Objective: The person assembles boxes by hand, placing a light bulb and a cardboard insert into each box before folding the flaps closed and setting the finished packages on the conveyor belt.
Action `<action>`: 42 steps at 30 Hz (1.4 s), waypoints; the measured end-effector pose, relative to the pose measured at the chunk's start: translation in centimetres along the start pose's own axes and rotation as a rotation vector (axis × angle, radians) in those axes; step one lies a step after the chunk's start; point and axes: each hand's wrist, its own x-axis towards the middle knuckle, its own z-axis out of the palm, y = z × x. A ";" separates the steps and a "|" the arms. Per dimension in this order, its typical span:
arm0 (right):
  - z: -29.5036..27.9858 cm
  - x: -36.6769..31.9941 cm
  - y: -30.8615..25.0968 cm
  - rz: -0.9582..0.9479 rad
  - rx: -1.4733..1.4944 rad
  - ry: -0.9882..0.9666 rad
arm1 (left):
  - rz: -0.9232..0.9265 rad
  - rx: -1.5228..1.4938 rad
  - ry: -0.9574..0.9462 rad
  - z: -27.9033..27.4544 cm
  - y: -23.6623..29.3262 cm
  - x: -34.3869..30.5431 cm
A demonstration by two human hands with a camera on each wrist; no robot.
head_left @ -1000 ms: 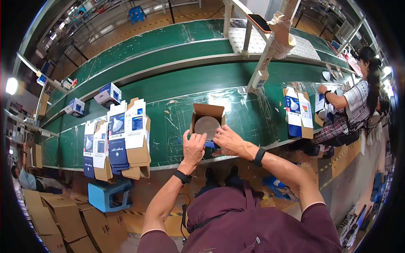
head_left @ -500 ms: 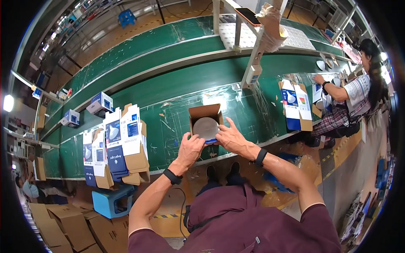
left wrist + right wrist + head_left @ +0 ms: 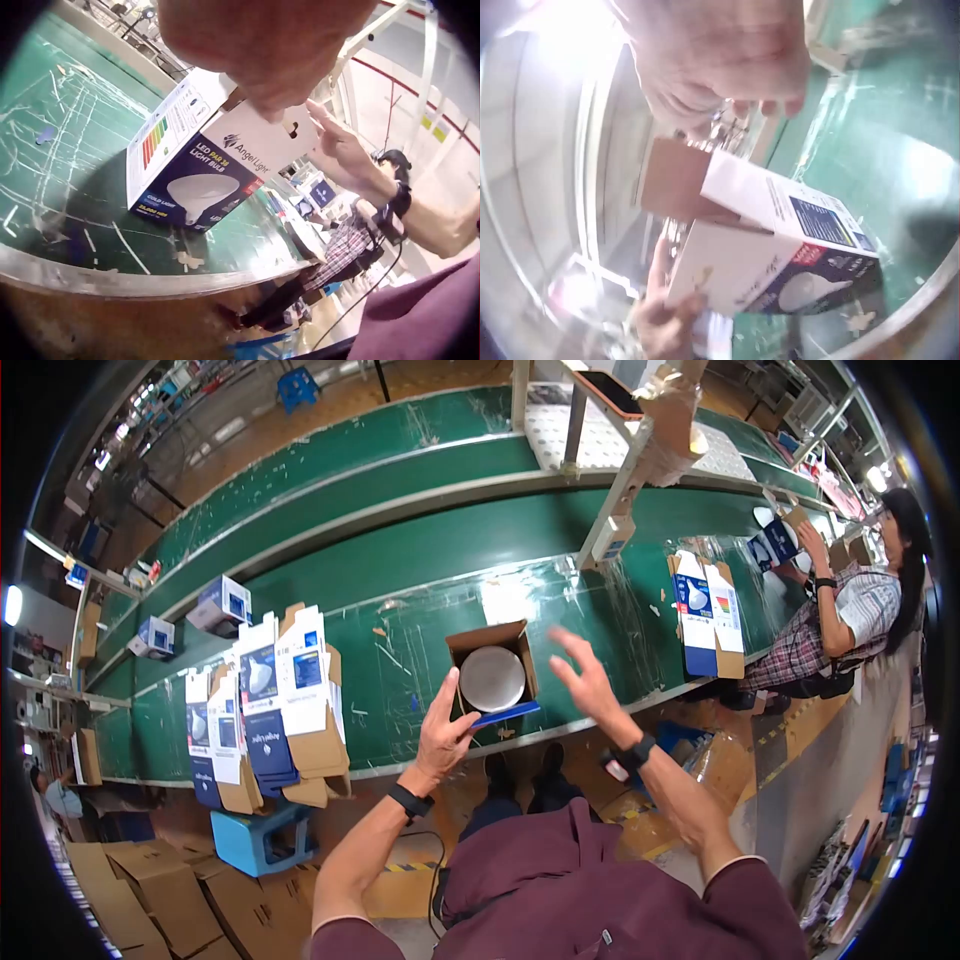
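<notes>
An open-topped box (image 3: 528,640) stands on the green bench, with a round grey lamp face (image 3: 492,679) inside. Its blue-edged front flap (image 3: 508,713) leans outward. My left hand (image 3: 443,735) is at the front left corner, index finger straight and thumb against the flap; in the right wrist view, the left hand (image 3: 664,326) pinches the box's white flap (image 3: 724,266). To the box's right, my right hand (image 3: 590,685) is raised with spread fingers, holding nothing. A printed bulb picture marks the box (image 3: 180,161) in the left wrist view.
Flattened printed cartons (image 3: 270,700) lie in stacks at the left, with two closed boxes (image 3: 222,606) behind. Another carton stack (image 3: 708,610) lies to the right, near a seated person (image 3: 865,600) handling a box. A post (image 3: 618,525) rises behind the bench.
My right hand has let go of the box's front edge and moved right, its fingers spreading. The front flap has tipped outward. The person at the right has lifted a box.
</notes>
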 end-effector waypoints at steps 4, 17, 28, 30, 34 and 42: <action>5.5 1.1 5.8 0.361 0.494 -0.417 | 0.191 -0.027 -0.215 -1.6 -1.8 2.2; -0.8 10.7 -1.0 0.388 0.640 -0.601 | 0.198 0.078 -0.538 -0.2 -4.7 3.8; 2.6 4.7 -1.4 -0.268 -0.335 -0.745 | 0.166 0.014 -0.491 0.4 -5.9 2.5; 2.7 4.0 -0.6 -0.321 -0.318 -0.714 | 0.157 0.005 -0.470 0.3 -5.8 2.5; 3.0 3.5 1.7 -0.473 -0.293 -0.677 | 0.138 0.020 -0.460 0.1 -5.4 1.9; 3.2 5.5 -0.7 -0.448 -0.173 -0.691 | 0.019 0.040 -0.370 0.7 -3.9 1.6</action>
